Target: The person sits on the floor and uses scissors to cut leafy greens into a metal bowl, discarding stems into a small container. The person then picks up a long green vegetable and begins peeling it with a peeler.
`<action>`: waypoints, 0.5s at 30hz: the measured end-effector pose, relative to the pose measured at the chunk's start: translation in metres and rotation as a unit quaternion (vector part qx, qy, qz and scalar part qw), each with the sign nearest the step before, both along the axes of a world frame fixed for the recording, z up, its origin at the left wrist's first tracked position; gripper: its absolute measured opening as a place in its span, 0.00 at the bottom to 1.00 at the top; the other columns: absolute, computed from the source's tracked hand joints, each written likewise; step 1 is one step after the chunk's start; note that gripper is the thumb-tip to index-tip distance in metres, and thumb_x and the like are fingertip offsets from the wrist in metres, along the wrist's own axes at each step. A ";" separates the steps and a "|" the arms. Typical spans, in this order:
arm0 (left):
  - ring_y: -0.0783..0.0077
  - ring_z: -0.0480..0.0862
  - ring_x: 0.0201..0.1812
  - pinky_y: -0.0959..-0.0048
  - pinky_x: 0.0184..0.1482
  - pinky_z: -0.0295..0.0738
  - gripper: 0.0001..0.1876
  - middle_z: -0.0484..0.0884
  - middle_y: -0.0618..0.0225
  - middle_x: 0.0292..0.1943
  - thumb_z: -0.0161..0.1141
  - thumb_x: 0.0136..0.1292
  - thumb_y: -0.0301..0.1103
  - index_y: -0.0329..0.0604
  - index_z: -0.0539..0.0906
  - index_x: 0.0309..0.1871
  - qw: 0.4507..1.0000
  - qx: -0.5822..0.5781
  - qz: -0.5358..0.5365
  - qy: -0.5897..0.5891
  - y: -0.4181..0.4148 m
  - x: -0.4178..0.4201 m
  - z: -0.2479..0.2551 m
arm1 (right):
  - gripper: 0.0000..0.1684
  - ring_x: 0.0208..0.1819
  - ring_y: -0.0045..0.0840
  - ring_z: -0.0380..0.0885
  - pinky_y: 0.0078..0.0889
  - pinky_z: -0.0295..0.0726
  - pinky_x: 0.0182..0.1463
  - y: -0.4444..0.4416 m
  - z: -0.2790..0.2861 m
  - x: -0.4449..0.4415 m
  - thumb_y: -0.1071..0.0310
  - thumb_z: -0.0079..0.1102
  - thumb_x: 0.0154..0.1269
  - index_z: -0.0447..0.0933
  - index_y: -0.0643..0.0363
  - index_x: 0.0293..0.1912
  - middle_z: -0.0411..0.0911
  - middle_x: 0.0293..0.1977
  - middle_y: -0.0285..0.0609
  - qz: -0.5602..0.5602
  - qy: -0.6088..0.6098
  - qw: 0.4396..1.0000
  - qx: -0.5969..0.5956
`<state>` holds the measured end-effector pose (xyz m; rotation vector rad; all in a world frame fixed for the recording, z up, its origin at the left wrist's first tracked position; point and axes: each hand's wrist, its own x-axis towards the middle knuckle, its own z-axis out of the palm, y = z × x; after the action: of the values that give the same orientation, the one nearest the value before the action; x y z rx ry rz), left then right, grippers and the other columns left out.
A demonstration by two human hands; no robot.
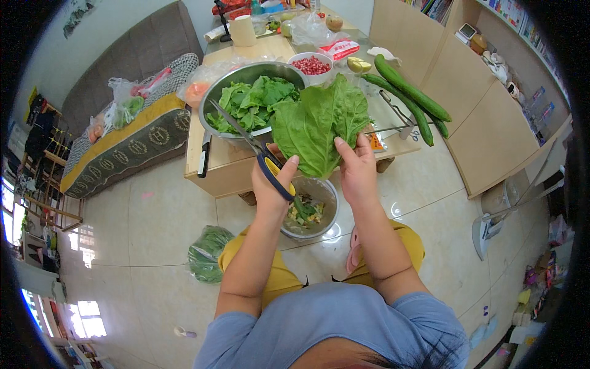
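Observation:
A large green lettuce leaf [318,124] is spread between my two hands, above the table's front edge. My left hand [272,180] holds scissors [267,161] with dark blue and yellow handles, and its fingers also meet the leaf's left lower edge. The scissor blades point up and left, slightly apart, over a steel bowl [207,85] of cut leaves [258,101]. My right hand [358,161] pinches the leaf's lower right part between thumb and fingers. Below the leaf, a waste bin [333,207] with vegetable scraps stands on the floor between my legs.
On the table [221,175] lie a black-handled knife [204,157], cucumbers [415,97], cut pieces of a pale green fruit [359,64] and a white bowl of pomegranate seeds [312,65]. A bag of green vegetables [209,253] rests on the floor at left. A sofa [138,60] stands beyond.

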<state>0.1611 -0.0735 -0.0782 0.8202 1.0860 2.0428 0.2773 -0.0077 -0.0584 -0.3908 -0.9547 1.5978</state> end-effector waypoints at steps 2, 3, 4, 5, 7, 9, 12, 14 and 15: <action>0.73 0.76 0.42 0.74 0.47 0.72 0.17 0.76 0.60 0.41 0.60 0.53 0.22 0.32 0.69 0.46 1.000 -0.007 -0.002 -0.004 -0.002 0.001 -0.005 | 0.15 0.43 0.19 0.73 0.21 0.70 0.47 -0.001 -0.003 -0.001 0.76 0.51 0.61 0.67 0.64 0.48 0.74 0.42 0.38 -0.054 -0.045 0.996 0.060; 0.73 0.77 0.41 0.74 0.47 0.72 0.17 0.76 0.61 0.41 0.60 0.54 0.22 0.32 0.69 0.46 0.999 -0.039 0.005 0.009 -0.004 0.001 -0.008 | 0.15 0.42 0.18 0.72 0.21 0.70 0.47 -0.001 -0.005 -0.001 0.76 0.51 0.60 0.67 0.64 0.48 0.74 0.42 0.37 -0.077 -0.078 0.990 0.094; 0.73 0.77 0.41 0.74 0.47 0.72 0.17 0.76 0.61 0.41 0.60 0.54 0.22 0.32 0.69 0.46 0.997 -0.070 0.013 0.021 -0.006 0.000 -0.010 | 0.15 0.42 0.17 0.71 0.20 0.69 0.46 -0.001 -0.008 0.000 0.76 0.52 0.60 0.67 0.64 0.48 0.73 0.42 0.37 -0.100 -0.111 0.981 0.128; 0.73 0.77 0.41 0.74 0.47 0.72 0.17 0.76 0.61 0.42 0.60 0.54 0.23 0.33 0.70 0.46 0.994 -0.101 0.020 0.034 -0.008 -0.001 -0.012 | 0.14 0.41 0.19 0.71 0.20 0.69 0.45 0.000 -0.012 0.002 0.77 0.52 0.59 0.68 0.64 0.46 0.73 0.41 0.38 -0.132 -0.158 0.969 0.139; 0.72 0.78 0.41 0.73 0.47 0.72 0.17 0.76 0.61 0.42 0.61 0.54 0.23 0.33 0.69 0.46 0.995 -0.067 0.041 0.063 -0.011 -0.004 -0.014 | 0.11 0.38 0.22 0.72 0.21 0.69 0.43 0.002 -0.015 0.005 0.78 0.53 0.57 0.70 0.64 0.43 0.73 0.39 0.39 -0.194 -0.250 0.935 0.160; 0.72 0.78 0.42 0.73 0.48 0.72 0.18 0.76 0.61 0.43 0.61 0.54 0.25 0.33 0.69 0.47 0.996 -0.024 0.046 0.078 -0.013 -0.004 -0.011 | 0.12 0.36 0.28 0.72 0.22 0.69 0.42 -0.002 -0.006 0.008 0.80 0.54 0.52 0.72 0.63 0.39 0.72 0.39 0.43 -0.310 -0.345 0.839 0.287; 0.70 0.78 0.45 0.73 0.49 0.71 0.21 0.76 0.60 0.45 0.64 0.53 0.27 0.33 0.69 0.48 0.996 0.060 0.013 0.067 -0.014 0.005 0.006 | 0.17 0.35 0.36 0.72 0.30 0.71 0.39 -0.011 -0.002 0.002 0.79 0.56 0.45 0.73 0.61 0.40 0.70 0.42 0.46 -0.352 -0.418 0.745 0.382; 0.71 0.77 0.45 0.73 0.48 0.71 0.22 0.76 0.60 0.45 0.65 0.52 0.28 0.33 0.69 0.49 0.993 0.058 0.022 0.105 -0.013 0.013 0.012 | 0.24 0.37 0.36 0.72 0.36 0.71 0.40 -0.022 -0.001 -0.006 0.77 0.56 0.43 0.74 0.58 0.46 0.69 0.46 0.46 -0.341 -0.433 0.708 0.442; 0.71 0.77 0.45 0.73 0.48 0.71 0.23 0.77 0.60 0.45 0.65 0.52 0.28 0.33 0.69 0.49 0.990 0.059 0.026 0.124 -0.011 0.014 0.014 | 0.24 0.38 0.36 0.72 0.36 0.71 0.41 -0.027 0.002 -0.009 0.77 0.56 0.44 0.73 0.58 0.47 0.69 0.47 0.46 -0.323 -0.434 0.710 0.452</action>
<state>0.1747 -0.0849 -0.0645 1.1421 1.1366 2.1048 0.2679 -0.0352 -0.0563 -0.6790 -1.9010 0.0975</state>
